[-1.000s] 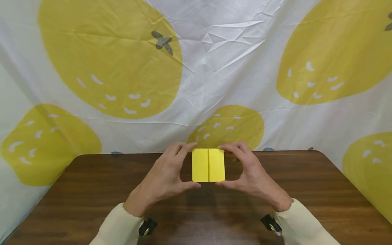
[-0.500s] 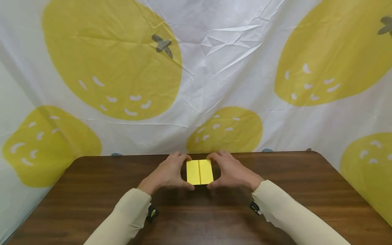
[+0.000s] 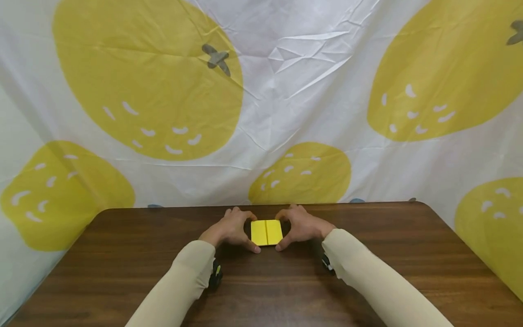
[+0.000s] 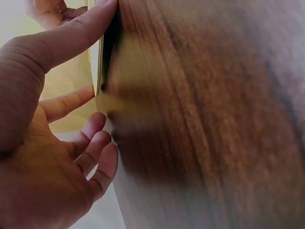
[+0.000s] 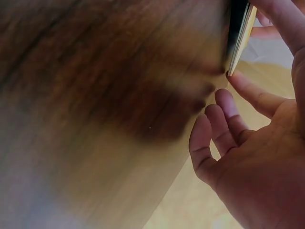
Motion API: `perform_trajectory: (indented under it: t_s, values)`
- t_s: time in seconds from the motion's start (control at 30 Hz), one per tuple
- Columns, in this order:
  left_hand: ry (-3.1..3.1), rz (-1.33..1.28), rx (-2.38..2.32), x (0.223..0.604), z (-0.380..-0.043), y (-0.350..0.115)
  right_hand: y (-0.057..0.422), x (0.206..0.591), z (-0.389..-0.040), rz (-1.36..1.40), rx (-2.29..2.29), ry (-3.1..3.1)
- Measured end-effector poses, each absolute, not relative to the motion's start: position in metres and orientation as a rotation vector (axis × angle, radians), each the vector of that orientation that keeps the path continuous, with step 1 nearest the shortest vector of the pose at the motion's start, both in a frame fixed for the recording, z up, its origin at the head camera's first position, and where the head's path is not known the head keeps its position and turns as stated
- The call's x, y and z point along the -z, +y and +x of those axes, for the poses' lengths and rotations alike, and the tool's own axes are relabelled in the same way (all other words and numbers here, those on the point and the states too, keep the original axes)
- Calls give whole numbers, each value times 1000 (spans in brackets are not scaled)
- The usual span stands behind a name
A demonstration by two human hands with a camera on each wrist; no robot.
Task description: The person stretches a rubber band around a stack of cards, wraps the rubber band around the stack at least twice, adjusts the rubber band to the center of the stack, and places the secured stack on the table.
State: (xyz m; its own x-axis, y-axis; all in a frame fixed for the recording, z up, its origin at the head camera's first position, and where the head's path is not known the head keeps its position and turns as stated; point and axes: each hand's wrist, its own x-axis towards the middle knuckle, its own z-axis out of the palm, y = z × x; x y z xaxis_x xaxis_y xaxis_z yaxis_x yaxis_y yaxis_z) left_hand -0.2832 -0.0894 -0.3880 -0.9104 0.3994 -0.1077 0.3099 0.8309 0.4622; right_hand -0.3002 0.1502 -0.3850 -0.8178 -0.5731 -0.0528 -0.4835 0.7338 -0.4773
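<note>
A flat yellow square of folded paper (image 3: 259, 232), with a seam down its middle, lies low over the dark wooden table. My left hand (image 3: 234, 228) grips its left side, thumb at the near edge and index finger at the far edge. On the right side my right hand (image 3: 301, 225) holds it the same way. In the left wrist view the paper's thin edge (image 4: 99, 67) shows between thumb and index finger, the other fingers loosely bent. Layered edges of the paper (image 5: 241, 44) also show in the right wrist view, close above the tabletop.
The brown wooden table (image 3: 269, 290) has rounded far corners. Behind it hangs a white cloth (image 3: 269, 113) printed with big yellow fruit. Both forearms wear cream sleeves (image 3: 175, 281), with a small dark device (image 3: 215, 274) at the left wrist.
Both hands have moved forward and down with the yellow paper, from raised above the table to just at its surface. Their grip on its two sides stays the same.
</note>
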Motion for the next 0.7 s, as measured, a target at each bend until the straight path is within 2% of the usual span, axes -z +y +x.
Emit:
perform_trajectory:
  t_s: [0.37,0.7]
  values:
    - [2824,547,-691,392,-286,-94,146,386,-300,-809,608,2782]
    - [3297,622,-635,388,-251,-126,186,382,-269,-846,676,3112]
